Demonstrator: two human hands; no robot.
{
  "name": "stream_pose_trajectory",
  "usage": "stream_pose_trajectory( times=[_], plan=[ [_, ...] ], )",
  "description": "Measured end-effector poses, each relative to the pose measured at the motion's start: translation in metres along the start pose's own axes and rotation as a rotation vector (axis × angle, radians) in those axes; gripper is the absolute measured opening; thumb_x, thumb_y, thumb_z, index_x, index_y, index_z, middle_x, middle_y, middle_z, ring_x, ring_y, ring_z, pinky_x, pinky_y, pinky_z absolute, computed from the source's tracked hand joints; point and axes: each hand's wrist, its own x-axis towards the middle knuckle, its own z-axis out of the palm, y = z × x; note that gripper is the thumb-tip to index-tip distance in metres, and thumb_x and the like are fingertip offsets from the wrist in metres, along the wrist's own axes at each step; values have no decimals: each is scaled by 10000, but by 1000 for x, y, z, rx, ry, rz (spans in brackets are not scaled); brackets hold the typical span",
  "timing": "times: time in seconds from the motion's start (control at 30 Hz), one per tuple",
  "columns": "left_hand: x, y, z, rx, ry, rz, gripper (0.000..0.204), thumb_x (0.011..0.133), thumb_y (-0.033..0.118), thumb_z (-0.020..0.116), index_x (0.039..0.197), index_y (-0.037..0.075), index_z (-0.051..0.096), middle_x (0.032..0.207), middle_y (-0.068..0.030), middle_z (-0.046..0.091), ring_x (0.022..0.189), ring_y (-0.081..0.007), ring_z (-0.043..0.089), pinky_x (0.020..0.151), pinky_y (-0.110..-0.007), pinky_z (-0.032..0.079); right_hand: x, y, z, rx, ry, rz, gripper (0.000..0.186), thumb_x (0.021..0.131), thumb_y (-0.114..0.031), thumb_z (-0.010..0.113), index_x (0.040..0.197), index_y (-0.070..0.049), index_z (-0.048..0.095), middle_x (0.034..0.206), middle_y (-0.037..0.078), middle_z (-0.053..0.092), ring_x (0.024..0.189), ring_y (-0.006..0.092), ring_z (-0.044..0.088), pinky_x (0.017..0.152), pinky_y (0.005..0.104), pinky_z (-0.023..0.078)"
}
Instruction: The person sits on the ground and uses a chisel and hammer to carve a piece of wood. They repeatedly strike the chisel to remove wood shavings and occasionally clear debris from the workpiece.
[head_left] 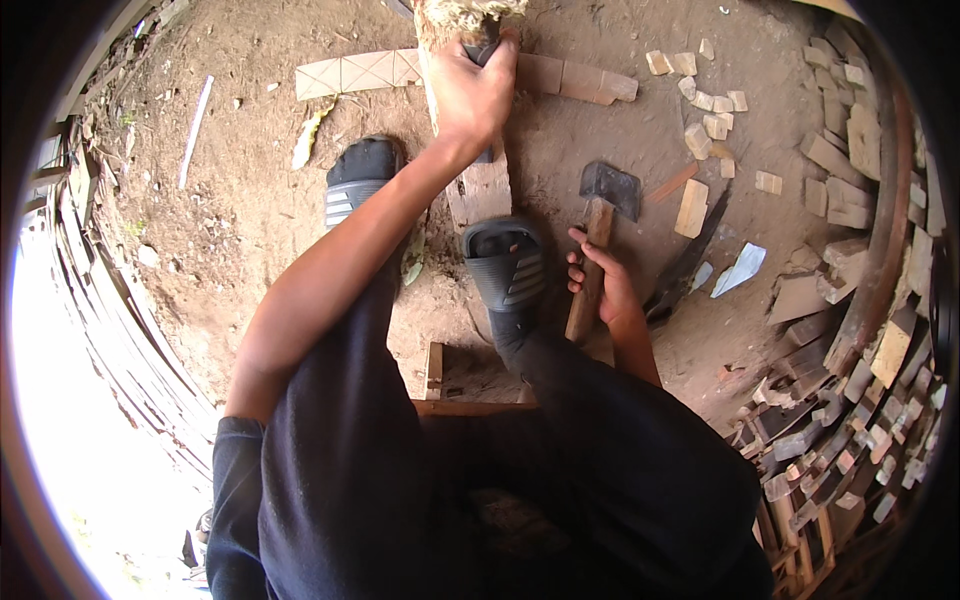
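Two hands are at work, each closed on something. The left hand [470, 95] reaches far forward, arm stretched out over the left knee, and grips the top of a pale wood billet [455, 25] that stands on a chopping block [485, 190] on the dirt floor [240, 190]. The fingers wrap a dark piece against the billet; what that piece is I cannot tell. The right hand [600, 285] stays close to the body, just beside the right foot, closed around the wooden handle of a hatchet [600, 235].

The hatchet's long axis runs nearly straight away from the person: handle near, dark iron head [612, 188] at the far end, resting low by the floor. The billet lies ahead and to the left of that head, so the left hand is on it while the right hand sits well back and to the right.

Counts: one billet, one hatchet, one block. Two sandals, the left sandal [358, 180] flat on the dirt, the right sandal [505, 265] planted on the near end of the block. One long dark blade [690, 260] lies on the floor just right of the hatchet. A dozen or so small cut blocks [715, 110] are scattered beyond it, and a large heap of split pieces [850, 400] curves along the right side, too many to count. One flat marked board [360, 72] lies on the floor left of the billet.
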Motion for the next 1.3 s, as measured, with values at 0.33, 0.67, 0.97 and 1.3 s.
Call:
stream_pose_trajectory(
  times=[0.33,0.67,0.97,1.3],
  plan=[
    [-3,8,-4,53,62,-118,220,897,159,616,763,-5,558,596,-9,560,533,-81,462,510,-307,412,-36,-111,39,-817,203,-101,438,830,-108,733,1194,-45,498,672,-11,530,502,69,486,422,231,415],
    [-10,13,1,35,56,19,161,876,118,626,848,-37,595,618,-21,582,576,-78,473,540,-301,422,-87,-248,216,-1464,15,-650,592,850,-162,677,1381,-27,453,656,-19,512,469,54,460,417,219,404],
    [-4,3,5,-15,85,-56,221,861,152,619,815,-61,578,619,-85,603,576,-114,506,555,-330,448,-90,-261,272,-1846,141,-511,672,854,-69,632,1457,-23,338,734,29,577,502,76,497,448,226,439],
    [-3,-7,4,-54,83,-73,217,845,154,625,772,-40,561,578,-60,548,549,-121,478,540,-335,436,-58,-258,254,-1844,-153,-540,555,767,-33,612,1299,67,487,752,54,627,556,96,556,487,239,454]
  ],
)
